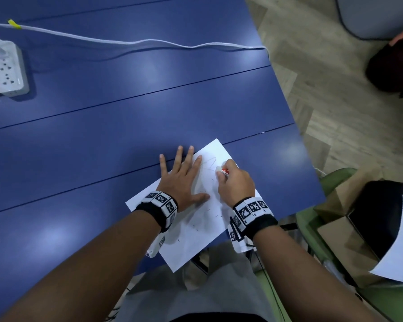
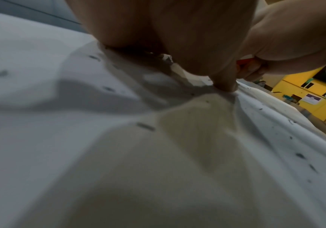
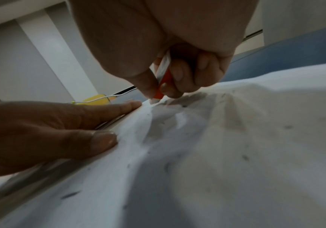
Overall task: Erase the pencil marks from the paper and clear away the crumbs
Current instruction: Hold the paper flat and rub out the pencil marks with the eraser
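White paper (image 1: 197, 238) lies askew at the table's near edge — faint pencil marks (image 1: 208, 165), dark crumbs (image 1: 215, 213) scattered.

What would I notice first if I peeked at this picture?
Two hands working on a white paper at the near edge of a big blue table. The left hand lies flat, pressing the sheet down, while the right hand pinches an eraser with an orange sleeve against faint pencil lines. Little dark crumbs dot the paper, and a white power strip sits at the far left.
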